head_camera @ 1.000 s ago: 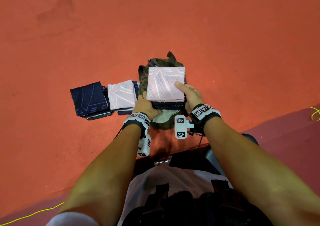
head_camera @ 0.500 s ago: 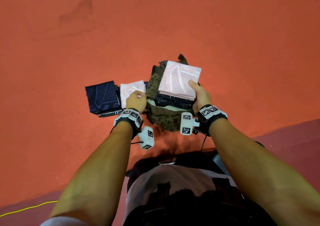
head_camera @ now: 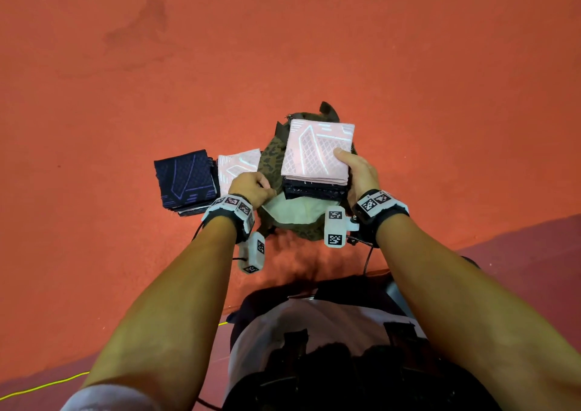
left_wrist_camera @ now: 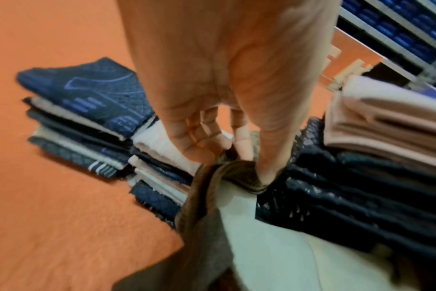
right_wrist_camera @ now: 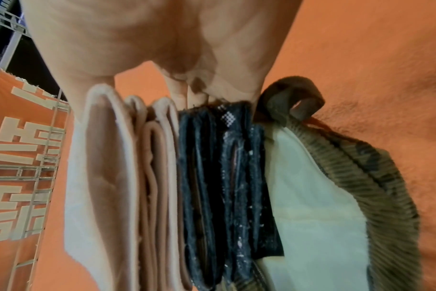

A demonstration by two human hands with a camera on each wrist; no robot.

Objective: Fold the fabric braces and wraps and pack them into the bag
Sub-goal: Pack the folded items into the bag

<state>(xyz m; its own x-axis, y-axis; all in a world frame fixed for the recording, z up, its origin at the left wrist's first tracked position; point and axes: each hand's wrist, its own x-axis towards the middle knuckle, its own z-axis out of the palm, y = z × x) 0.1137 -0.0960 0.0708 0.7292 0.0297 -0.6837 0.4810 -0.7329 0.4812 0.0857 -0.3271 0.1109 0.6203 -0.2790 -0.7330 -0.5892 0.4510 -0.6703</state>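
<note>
- Right hand [head_camera: 356,171] gripping a folded stack of pink-over-dark-navy knit braces [head_camera: 317,156], thumb on top of the pink layer, fingers underneath; stack held over the mouth of the camouflage-patterned fabric bag [head_camera: 270,165].
- From the right wrist view, stack [right_wrist_camera: 162,177] seen edge-on, its dark layers just beside the bag's pale lining [right_wrist_camera: 309,196].
- Left hand [head_camera: 251,187] pinching the bag's left rim, thumb and fingers curled round the edge [left_wrist_camera: 236,173], holding the opening wide.
- Bag standing on the orange floor [head_camera: 283,49], pale cream lining showing at the near side of the mouth.
- Just left of the bag, two more folded piles on the floor: a pink-topped pile [head_camera: 237,167] partly behind the left hand, and a navy-topped pile with purple lines [head_camera: 185,181] beside it.
- Thin yellow cord [head_camera: 41,387] lying at the lower left.
- Compared with half a second ago: stack hardly shifted over the bag, left hand moved from the pink-topped pile to the bag's rim, lining more exposed.
</note>
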